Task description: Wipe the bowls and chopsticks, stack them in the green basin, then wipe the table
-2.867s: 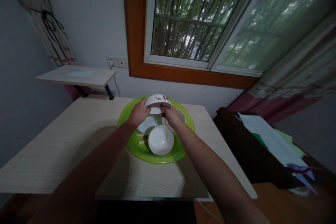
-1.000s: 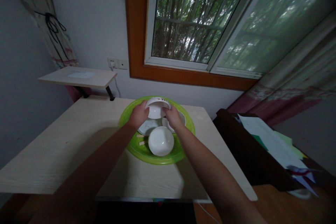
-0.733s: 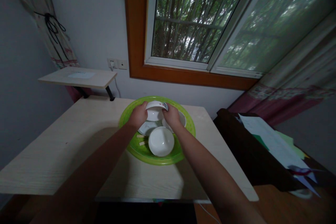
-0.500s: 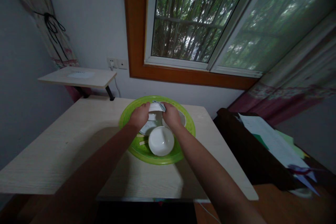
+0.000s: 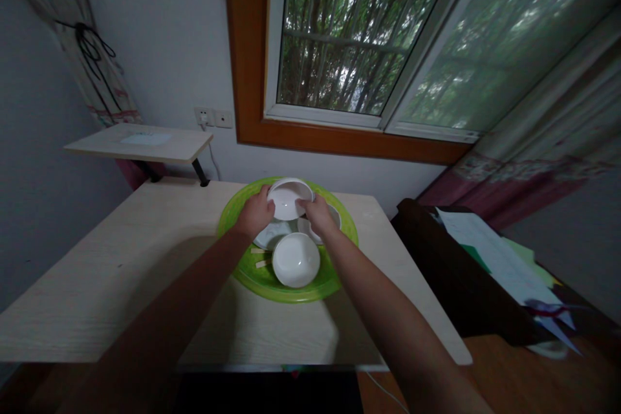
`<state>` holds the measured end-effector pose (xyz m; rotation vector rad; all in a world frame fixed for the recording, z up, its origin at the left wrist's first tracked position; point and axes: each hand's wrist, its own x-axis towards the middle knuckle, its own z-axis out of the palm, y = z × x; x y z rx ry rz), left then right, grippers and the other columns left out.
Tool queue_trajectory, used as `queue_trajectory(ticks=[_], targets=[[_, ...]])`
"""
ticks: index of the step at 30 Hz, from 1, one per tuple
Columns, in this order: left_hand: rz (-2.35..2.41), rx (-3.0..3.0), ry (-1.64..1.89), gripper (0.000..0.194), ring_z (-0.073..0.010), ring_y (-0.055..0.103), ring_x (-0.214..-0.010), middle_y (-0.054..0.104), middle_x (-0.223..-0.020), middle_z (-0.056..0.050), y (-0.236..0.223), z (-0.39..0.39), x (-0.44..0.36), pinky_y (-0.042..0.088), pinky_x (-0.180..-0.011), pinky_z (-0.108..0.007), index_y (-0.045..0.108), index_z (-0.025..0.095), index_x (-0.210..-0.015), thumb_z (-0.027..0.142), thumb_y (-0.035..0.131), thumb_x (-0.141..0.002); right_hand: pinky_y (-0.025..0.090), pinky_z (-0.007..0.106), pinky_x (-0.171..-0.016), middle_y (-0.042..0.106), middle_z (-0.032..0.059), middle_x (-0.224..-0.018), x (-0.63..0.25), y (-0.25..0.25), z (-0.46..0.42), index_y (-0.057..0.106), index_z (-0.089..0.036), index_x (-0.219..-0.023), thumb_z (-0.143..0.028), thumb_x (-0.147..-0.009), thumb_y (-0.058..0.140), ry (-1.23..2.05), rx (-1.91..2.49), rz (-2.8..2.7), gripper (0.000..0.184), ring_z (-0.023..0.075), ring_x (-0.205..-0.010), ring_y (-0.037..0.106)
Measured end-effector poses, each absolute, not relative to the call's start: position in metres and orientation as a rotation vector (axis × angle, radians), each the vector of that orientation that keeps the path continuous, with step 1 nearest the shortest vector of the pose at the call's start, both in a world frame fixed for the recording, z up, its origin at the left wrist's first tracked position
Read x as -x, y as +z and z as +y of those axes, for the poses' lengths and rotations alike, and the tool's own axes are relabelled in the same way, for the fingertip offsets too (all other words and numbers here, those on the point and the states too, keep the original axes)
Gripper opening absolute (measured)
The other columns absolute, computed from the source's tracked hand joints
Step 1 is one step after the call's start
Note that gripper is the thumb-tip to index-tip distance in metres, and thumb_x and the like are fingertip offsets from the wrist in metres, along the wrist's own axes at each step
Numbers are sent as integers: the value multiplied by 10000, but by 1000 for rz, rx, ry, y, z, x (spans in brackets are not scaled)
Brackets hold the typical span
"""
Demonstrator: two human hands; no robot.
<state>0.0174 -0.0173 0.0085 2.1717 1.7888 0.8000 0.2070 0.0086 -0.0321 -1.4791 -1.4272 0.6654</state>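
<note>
Above the back of a round green tray (image 5: 334, 275), both my hands hold a white bowl (image 5: 286, 197), its hollow inside turned toward me. My left hand (image 5: 257, 212) grips the bowl's left edge. On the opposite side my right hand (image 5: 319, 213) pinches the rim, with the thumb over the inside. A second white bowl (image 5: 295, 260) sits upright at the front of the tray. Behind it a white dish (image 5: 272, 235) lies on the left, and another white bowl (image 5: 334, 215) is partly hidden by my right hand. Pale chopsticks (image 5: 262, 264) stick out beside the front bowl.
The tray rests on a light wooden table (image 5: 184, 272). A small raised shelf (image 5: 184, 146) with a paper on it stands at the back left. A dark brown piece of furniture (image 5: 436, 272) holding papers (image 5: 490, 249) is to the right. The window (image 5: 349, 32) is behind.
The held bowl has tipped, so its inside now faces me where mostly its outer side and a bluish patch showed before. My hands stay at its two sides.
</note>
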Motion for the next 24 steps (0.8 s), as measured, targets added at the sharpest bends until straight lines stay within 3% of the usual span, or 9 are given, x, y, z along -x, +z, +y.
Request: queue_trajectory(ticks=[5,11,15,20,24], targets=[[1778,-2230,740,436,-238,699,-1127,725,-1247,-133,11,-21,-18,508,-1002,-319,542,173,-1377,93,428,-964,539,349,-943,774,92,-1105,-209,-21,3,737,-175,-1126,-156,-837,589,468,1590,-1601,325,244,-1027,710],[1814,-2447,512,414,-273,716,-1065,705,-1216,-178,13,-29,-21,540,-946,-379,560,148,-1331,70,377,-967,492,333,-1015,743,105,-1204,-206,-8,-7,710,-190,-1227,-58,-820,553,252,1565,-1929,456,240,-1110,677],[1835,-2450,559,420,-280,708,-1094,705,-1225,-171,13,-28,-21,541,-945,-387,551,164,-1354,95,379,-977,482,334,-1042,728,116,-1242,-205,-7,-8,696,-179,-1246,-50,-824,536,239,1558,-1919,469,235,-1136,668],[1848,-2267,772,438,-274,686,-1151,704,-1275,-159,9,-22,-19,505,-1026,-373,526,161,-1408,182,479,-974,556,349,-933,771,99,-1089,-207,-15,-1,725,-170,-1115,-173,-856,587,508,1625,-1593,293,236,-1000,714],[1799,-2142,845,410,-264,695,-1129,728,-1225,-150,5,-17,-17,505,-1027,-345,564,148,-1350,192,520,-945,600,311,-767,782,70,-1029,-205,-24,3,690,-182,-1180,-212,-841,611,865,1536,-1350,349,205,-848,735]])
